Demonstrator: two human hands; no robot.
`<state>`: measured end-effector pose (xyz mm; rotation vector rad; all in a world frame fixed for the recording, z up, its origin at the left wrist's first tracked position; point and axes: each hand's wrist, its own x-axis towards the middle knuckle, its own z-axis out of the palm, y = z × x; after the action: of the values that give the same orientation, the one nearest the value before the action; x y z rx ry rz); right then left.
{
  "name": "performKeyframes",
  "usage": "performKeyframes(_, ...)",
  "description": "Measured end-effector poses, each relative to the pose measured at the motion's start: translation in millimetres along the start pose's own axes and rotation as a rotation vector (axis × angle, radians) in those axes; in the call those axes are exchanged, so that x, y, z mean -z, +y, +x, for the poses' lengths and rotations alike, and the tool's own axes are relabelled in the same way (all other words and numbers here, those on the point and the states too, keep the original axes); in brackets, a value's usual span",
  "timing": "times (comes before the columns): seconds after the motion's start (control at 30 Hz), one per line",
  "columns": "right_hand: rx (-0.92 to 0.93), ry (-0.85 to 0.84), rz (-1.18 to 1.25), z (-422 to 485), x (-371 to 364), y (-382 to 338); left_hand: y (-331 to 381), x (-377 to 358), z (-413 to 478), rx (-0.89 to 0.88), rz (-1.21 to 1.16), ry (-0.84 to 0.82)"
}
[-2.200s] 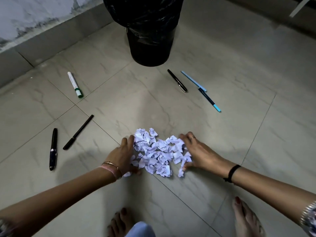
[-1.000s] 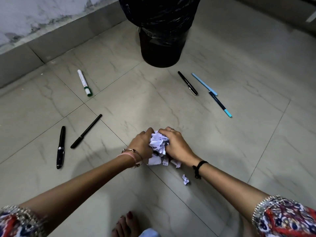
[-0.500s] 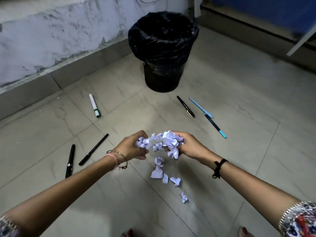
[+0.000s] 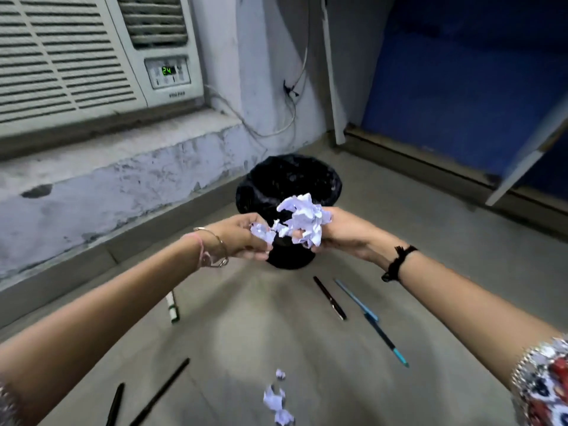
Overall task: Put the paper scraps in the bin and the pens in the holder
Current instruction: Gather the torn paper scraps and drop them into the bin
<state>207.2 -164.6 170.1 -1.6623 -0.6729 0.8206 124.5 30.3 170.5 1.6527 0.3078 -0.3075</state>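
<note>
Both hands hold a bunch of crumpled white paper scraps [image 4: 302, 219] in the air, in front of the black lined bin [image 4: 289, 179]. My left hand [image 4: 242, 236] grips the smaller left part and my right hand [image 4: 341, 230] the bigger right part. A few loose scraps [image 4: 275, 401] lie on the floor near the bottom edge. Pens lie around: a black pen [image 4: 329, 298], a light blue pen [image 4: 356, 300] and a dark pen with a teal tip [image 4: 387, 341] on the right, a white marker [image 4: 172, 307] and two black pens [image 4: 159, 392] [image 4: 115, 404] on the left. No pen holder is in view.
A low grey ledge [image 4: 116, 179] with a window air conditioner [image 4: 92, 53] runs along the left. Loose cables [image 4: 289, 118] hang on the wall behind the bin. A blue panel [image 4: 461, 87] stands at the right. The floor is pale tile.
My hands gathered the scraps off the floor, lifted the bunch and carried it forward toward the bin. A few scraps fell and stayed on the floor. The view tilted up.
</note>
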Motion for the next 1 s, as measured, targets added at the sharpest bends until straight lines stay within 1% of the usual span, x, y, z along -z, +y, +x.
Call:
performKeyframes(0.1, -0.032, 0.075, 0.005, 41, 36, -26, 44, 12, 35, -0.031, -0.075, 0.022)
performKeyframes(0.2, -0.048, 0.136, -0.015, 80, 63, -43, 76, 19, 75, -0.035, -0.094, 0.053)
performKeyframes(0.3, -0.112, 0.242, 0.052, 112, 79, -46, 92, 19, 113, 0.009, -0.087, 0.082)
performKeyframes(0.4, -0.199, 0.365, 0.106, 139, 90, -34, 93, 16, 149, 0.047, -0.036, 0.16)
performKeyframes(0.47, -0.27, 0.421, 0.052, 154, 96, -21, 87, 13, 165, 0.068, 0.042, 0.208)
performKeyframes(0.57, -0.347, 0.473, -0.122, 162, 100, -10, 81, 10, 175, 0.072, 0.084, 0.214)
performKeyframes(0.6, -0.356, 0.49, -0.138, 163, 101, -8, 80, 10, 177, 0.058, 0.092, 0.219)
performKeyframes(0.73, -0.322, 0.569, -0.087, 157, 103, -6, 78, 9, 182, 0.018, 0.127, 0.274)
performKeyframes(0.83, -0.264, 0.601, -0.039, 147, 100, -5, 74, 4, 179, 0.019, 0.103, 0.265)
performKeyframes(1.0, -0.224, 0.549, -0.039, 127, 87, -15, 68, -7, 152, -0.029, 0.097, 0.225)
